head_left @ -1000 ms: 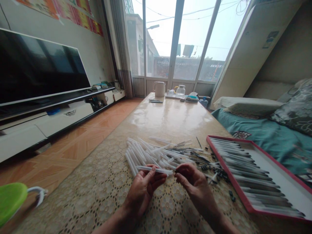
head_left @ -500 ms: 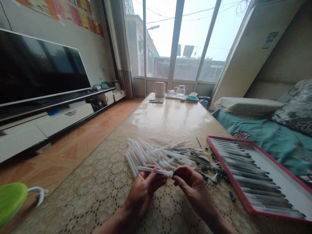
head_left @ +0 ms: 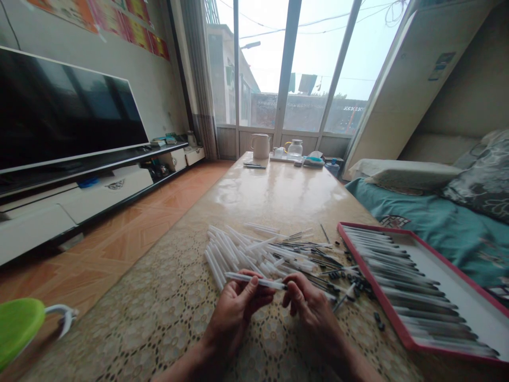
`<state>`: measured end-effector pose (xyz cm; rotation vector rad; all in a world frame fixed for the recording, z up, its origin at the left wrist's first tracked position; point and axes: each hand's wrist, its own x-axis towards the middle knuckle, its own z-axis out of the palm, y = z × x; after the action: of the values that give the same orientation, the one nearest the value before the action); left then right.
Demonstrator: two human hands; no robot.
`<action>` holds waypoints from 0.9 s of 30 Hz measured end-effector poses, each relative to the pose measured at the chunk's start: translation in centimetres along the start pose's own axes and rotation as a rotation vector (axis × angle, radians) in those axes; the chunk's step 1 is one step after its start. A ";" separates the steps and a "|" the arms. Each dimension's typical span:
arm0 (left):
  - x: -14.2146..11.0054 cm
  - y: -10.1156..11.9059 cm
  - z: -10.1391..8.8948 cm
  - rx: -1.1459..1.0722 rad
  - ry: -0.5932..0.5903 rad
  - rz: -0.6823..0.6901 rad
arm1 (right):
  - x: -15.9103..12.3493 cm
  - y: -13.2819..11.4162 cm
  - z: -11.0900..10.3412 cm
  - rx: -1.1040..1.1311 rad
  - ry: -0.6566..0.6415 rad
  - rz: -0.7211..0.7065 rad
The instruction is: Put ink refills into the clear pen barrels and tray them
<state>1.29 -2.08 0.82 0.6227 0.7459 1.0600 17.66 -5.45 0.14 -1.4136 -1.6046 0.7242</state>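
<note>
My left hand (head_left: 234,313) grips a white translucent pen barrel (head_left: 272,284) between thumb and fingers, its pointed end to the left. At the barrel's right end, the thumb and fingers of my right hand (head_left: 312,307) are closed on a small black plug (head_left: 284,287), mostly hidden by the fingertips. Just beyond my hands lies a loose pile of white pen barrels (head_left: 222,253). Thin dark refills (head_left: 302,245) are strewn right of the pile. More black plugs (head_left: 360,286) are scattered beyond my right hand.
A red-rimmed shallow box (head_left: 469,302) on the right holds a row of pens with dark ends. At the table's far end stand a kettle (head_left: 260,146), a glass jug (head_left: 295,149) and a tissue pack (head_left: 313,161). A green stool (head_left: 19,329) is at lower left.
My right hand has moved in against the barrel's right end with the black plug, and its fingers have curled more. My left hand and the barrel have barely shifted.
</note>
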 end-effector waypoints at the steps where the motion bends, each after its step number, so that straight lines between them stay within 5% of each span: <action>1: 0.0 0.0 0.0 -0.001 0.000 0.001 | 0.0 -0.1 -0.1 -0.003 -0.016 -0.005; 27: 0.3 -0.2 -0.2 -0.012 -0.064 -0.017 | -0.2 -0.3 -0.7 -0.154 -0.085 -0.001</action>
<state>1.32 -1.83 0.44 0.6362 0.6880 1.0242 18.11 -5.76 0.70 -1.5082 -1.7587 0.6801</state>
